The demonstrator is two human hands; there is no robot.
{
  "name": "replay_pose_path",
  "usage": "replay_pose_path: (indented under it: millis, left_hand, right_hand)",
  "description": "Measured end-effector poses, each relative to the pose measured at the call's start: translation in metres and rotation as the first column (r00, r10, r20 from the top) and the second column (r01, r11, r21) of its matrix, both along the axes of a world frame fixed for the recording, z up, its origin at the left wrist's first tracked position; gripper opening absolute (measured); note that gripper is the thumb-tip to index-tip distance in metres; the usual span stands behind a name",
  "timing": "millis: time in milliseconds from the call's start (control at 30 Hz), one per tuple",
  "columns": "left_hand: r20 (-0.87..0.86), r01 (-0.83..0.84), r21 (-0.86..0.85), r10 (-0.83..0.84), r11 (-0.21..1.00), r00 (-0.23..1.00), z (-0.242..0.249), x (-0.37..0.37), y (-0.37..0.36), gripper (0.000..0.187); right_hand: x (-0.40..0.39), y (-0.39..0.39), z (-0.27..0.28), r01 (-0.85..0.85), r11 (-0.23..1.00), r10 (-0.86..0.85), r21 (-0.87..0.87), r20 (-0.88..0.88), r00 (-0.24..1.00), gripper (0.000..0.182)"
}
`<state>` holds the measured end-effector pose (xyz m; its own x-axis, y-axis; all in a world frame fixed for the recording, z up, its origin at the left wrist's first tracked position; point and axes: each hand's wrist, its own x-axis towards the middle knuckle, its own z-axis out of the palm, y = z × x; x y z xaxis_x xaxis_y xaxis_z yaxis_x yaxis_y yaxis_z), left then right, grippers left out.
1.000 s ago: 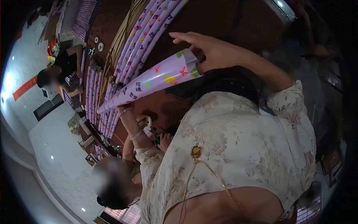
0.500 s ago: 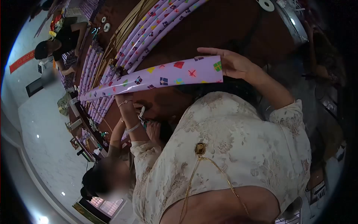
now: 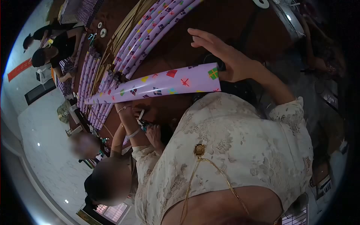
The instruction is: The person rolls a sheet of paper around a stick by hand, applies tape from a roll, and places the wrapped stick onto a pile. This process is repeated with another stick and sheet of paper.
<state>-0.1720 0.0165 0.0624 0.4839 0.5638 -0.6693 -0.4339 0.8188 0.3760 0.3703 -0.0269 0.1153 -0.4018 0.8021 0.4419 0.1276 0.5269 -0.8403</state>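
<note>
A long purple roll (image 3: 150, 85), patterned with small coloured gift shapes, stretches across the view in front of my chest. Beyond the wide right end of this roll is my right hand (image 3: 228, 56), its fingers spread out and raised; its thumb side is at the roll's open end, partly hidden by the edge. My left hand (image 3: 123, 104) is beneath the roll towards its narrow left end. Only the part near the bracelet shows, and its fingers are hidden behind the roll.
More purple rolls (image 3: 150, 33) and thin brown strips (image 3: 122, 30) lie on the dark red table (image 3: 221, 18). A co-worker's hand (image 3: 153, 135) is near my left forearm. Other people stand at far left. White tape rolls (image 3: 103, 33) lie near scissors (image 3: 91, 36).
My right hand has lifted its fingers up and left, spreading them away from the roll's end. The roll's right end has shifted slightly left and down. Another person's head has appeared at left.
</note>
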Motion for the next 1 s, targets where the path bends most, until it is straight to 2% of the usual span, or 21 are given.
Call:
replay_pose_path:
  millis: [33,67,133,167,233,333,367,400,500,533,633,667,700,733,767,833,867,900,933,967,1000]
  left_hand:
    - [-0.033,-0.045,0.021,0.046,0.999,0.998,0.007,0.004,0.039,0.043]
    - [-0.064,-0.088,0.047,0.091,0.995,0.994,0.002,0.011,0.006,0.043]
    - [-0.117,-0.166,0.103,0.178,0.981,0.977,0.012,0.019,0.031,0.043]
    - [-0.143,-0.204,0.132,0.222,0.970,0.964,0.010,0.024,0.042,0.043]
    - [-0.190,-0.275,0.193,0.310,0.942,0.931,0.016,0.033,0.040,0.043]
    - [-0.254,-0.368,0.285,0.440,0.885,0.862,0.024,0.068,0.022,0.043]
    - [-0.269,-0.393,0.317,0.480,0.863,0.835,0.027,0.077,0.020,0.043]
    - [-0.283,-0.417,0.349,0.519,0.839,0.806,0.030,0.086,0.020,0.043]
    - [-0.316,-0.479,0.446,0.633,0.756,0.706,0.041,0.105,0.023,0.044]
    - [-0.294,-0.344,0.524,0.544,0.779,0.786,0.026,0.083,0.028,0.043]
    - [-0.122,-0.275,0.483,0.375,0.831,0.919,-0.003,0.039,0.042,0.041]
    - [-0.239,-0.506,0.299,0.577,0.809,0.781,-0.007,0.062,0.051,0.042]
    - [-0.305,-0.447,0.347,0.550,0.825,0.778,0.001,0.074,0.049,0.043]
    - [-0.376,-0.387,0.389,0.528,0.836,0.762,0.026,0.104,0.043,0.043]
    - [-0.477,-0.293,0.438,0.496,0.850,0.726,0.009,0.085,0.043,0.041]
    - [-0.414,-0.348,0.415,0.516,0.840,0.750,-0.018,0.056,0.043,0.036]
    - [-0.271,-0.418,0.379,0.531,0.826,0.803,-0.003,0.079,0.037,0.032]
    - [-0.401,-0.497,0.472,0.680,0.728,0.614,-0.016,0.084,0.044,0.033]
    - [-0.422,-0.593,0.322,0.673,0.738,0.608,0.007,0.111,0.044,0.031]
    - [-0.377,-0.602,0.342,0.692,0.722,0.616,-0.001,0.111,0.047,0.029]
    - [-0.329,-0.608,0.361,0.706,0.708,0.627,-0.009,0.110,0.051,0.027]
  right_hand:
    - [0.000,0.000,-0.001,0.003,0.999,-0.003,0.032,-0.020,1.000,0.088]
    - [-0.003,0.001,-0.006,0.004,1.000,-0.003,0.031,-0.018,1.000,0.088]
    - [-0.011,0.003,-0.021,-0.074,0.996,0.085,0.046,-0.334,0.939,0.092]
    - [-0.013,0.000,-0.020,-0.072,0.996,0.084,0.046,-0.333,0.939,0.092]
    - [-0.016,-0.007,-0.017,-0.226,0.869,-0.099,-0.440,-0.602,0.792,0.077]
    - [-0.017,-0.015,-0.052,-0.120,0.883,-0.089,-0.454,-0.413,0.907,0.069]
    - [-0.024,-0.016,-0.029,-0.531,0.457,-0.554,-0.714,-0.695,0.458,0.060]
    - [-0.026,-0.016,-0.026,-0.528,0.458,-0.556,-0.715,-0.694,0.457,0.060]
    - [-0.031,-0.016,-0.025,-0.640,0.078,-0.827,-0.765,-0.408,0.387,0.048]
    - [-0.030,-0.016,-0.028,-0.638,0.079,-0.827,-0.766,-0.408,0.387,0.048]
    - [-0.021,-0.016,-0.036,-0.742,0.143,-0.700,-0.656,-0.596,0.392,0.052]
    - [-0.019,-0.014,-0.038,-0.715,0.300,-0.560,-0.632,-0.723,0.404,0.053]
    - [-0.018,-0.011,-0.040,-0.692,0.444,-0.392,-0.569,-0.818,0.421,0.056]
    - [-0.019,-0.003,-0.047,-0.322,0.736,-0.165,-0.596,-0.619,0.767,0.069]
    - [-0.014,-0.003,-0.037,-0.141,0.839,-0.128,-0.525,-0.443,0.887,0.075]
    - [0.000,0.002,-0.021,0.096,0.973,-0.121,-0.207,-0.109,0.987,0.088]
    - [0.002,0.006,-0.020,0.085,0.995,-0.091,-0.056,-0.115,0.989,0.088]
    - [0.003,0.011,-0.021,0.071,0.992,-0.058,0.101,-0.125,0.991,0.089]
    - [0.002,0.008,-0.026,0.006,0.972,-0.101,-0.234,-0.397,0.912,0.088]
    - [-0.001,-0.001,-0.032,-0.154,0.835,-0.227,-0.528,-0.585,0.778,0.086]
    - [-0.008,-0.005,-0.032,-0.262,0.780,-0.243,-0.568,-0.661,0.710,0.082]
